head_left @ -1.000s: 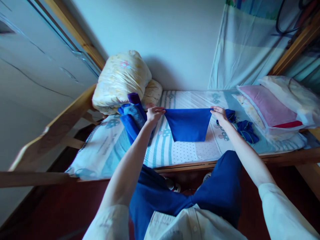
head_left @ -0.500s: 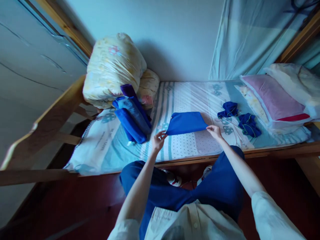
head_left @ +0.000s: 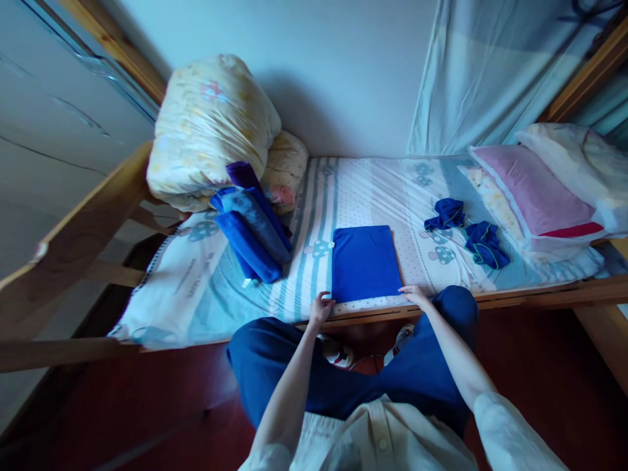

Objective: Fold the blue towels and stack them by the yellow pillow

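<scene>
A blue cloth lies flat on the bed as a near-square, with a small white tag on its left edge. My left hand has its fingers closed at the near left corner. At the near right corner, my right hand pinches the edge. To the left, several rolled blue cloths lie side by side, a purple roll behind them. Two crumpled dark blue cloths with green edging, one farther back and one nearer, rest on the right.
The bed has a patterned sheet and a wooden front edge. A bulky floral quilt sits at the back left by the wooden rail. A pink pillow lies at the right; a pale curtain hangs behind.
Both hands have come down toward me with the cloth's near edge. The cloth, lifted and slanted before, now lies flat on the sheet.
</scene>
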Tool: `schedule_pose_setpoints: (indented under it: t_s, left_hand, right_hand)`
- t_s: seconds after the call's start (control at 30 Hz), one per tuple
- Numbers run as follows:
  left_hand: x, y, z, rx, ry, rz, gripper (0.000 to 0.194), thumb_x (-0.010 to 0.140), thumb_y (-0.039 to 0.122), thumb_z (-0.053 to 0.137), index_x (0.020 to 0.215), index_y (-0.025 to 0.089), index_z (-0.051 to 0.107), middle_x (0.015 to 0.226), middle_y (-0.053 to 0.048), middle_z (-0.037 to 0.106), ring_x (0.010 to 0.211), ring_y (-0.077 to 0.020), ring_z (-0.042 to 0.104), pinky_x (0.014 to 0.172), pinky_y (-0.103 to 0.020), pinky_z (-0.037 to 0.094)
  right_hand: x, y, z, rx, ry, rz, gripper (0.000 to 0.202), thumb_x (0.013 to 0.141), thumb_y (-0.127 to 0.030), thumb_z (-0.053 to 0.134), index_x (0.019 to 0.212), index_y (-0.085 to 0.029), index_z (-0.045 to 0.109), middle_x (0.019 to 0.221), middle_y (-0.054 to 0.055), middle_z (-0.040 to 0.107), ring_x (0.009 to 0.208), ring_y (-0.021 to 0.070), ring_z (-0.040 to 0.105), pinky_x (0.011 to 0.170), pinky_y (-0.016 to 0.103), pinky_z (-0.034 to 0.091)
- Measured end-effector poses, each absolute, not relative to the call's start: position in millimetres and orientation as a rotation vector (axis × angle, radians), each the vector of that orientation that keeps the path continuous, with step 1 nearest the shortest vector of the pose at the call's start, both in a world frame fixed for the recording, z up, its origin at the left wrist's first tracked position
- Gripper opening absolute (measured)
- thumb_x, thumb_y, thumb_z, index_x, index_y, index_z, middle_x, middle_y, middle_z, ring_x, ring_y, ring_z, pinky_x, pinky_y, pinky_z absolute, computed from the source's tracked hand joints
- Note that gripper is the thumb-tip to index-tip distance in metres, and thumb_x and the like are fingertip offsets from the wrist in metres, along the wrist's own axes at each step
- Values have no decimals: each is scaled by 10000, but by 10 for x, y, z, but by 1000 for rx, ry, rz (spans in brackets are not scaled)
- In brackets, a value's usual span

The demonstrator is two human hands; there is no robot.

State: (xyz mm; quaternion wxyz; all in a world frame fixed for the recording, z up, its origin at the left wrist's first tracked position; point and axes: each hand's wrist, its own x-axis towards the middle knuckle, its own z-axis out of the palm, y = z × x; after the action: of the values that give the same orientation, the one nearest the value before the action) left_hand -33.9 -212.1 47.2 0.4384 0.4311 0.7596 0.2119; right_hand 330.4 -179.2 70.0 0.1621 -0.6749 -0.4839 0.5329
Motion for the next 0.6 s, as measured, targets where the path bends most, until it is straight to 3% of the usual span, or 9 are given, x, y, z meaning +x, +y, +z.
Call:
schedule_pose_setpoints:
  t_s: [0.13,0.27,0.5,0.6]
  left_hand:
    - [-459,-2231,383,1031,1858,419,221,686,237,725,871,227,605,761,-34,756,808,-230,717,760,-319,529]
    - [-524,-2294,369,916,1768,436,299,605,315,798,797,218,592,737,-20,743,783,-223,706,711,-306,526]
    - [-512,-2046,498,852,1609,548,604,500,545,877,960,175,749,1030,-134,768,1012,-307,689,698,-316,481]
    - [-540,-1863,486,844,1578,526,719,512,621,843,1067,171,765,1070,-143,755,966,-285,666,676,-308,434]
  right_hand:
    - [3441,-1833,766,-2026,-1315,1745,147,690,-143,731,817,-161,805,437,-26,532,462,103,427,483,230,346]
    - [3494,-1830,826,-1925,-1219,1952,264,650,-207,805,910,-170,790,468,-55,516,439,67,333,446,215,240]
    - [3429,-1677,793,-1770,-956,2050,405,635,-220,791,1031,-147,752,478,-111,370,456,51,181,450,231,108]
    - [3420,-1539,731,-1750,-938,2048,459,621,-241,801,1066,-145,747,491,-118,336,475,54,160,466,239,80]
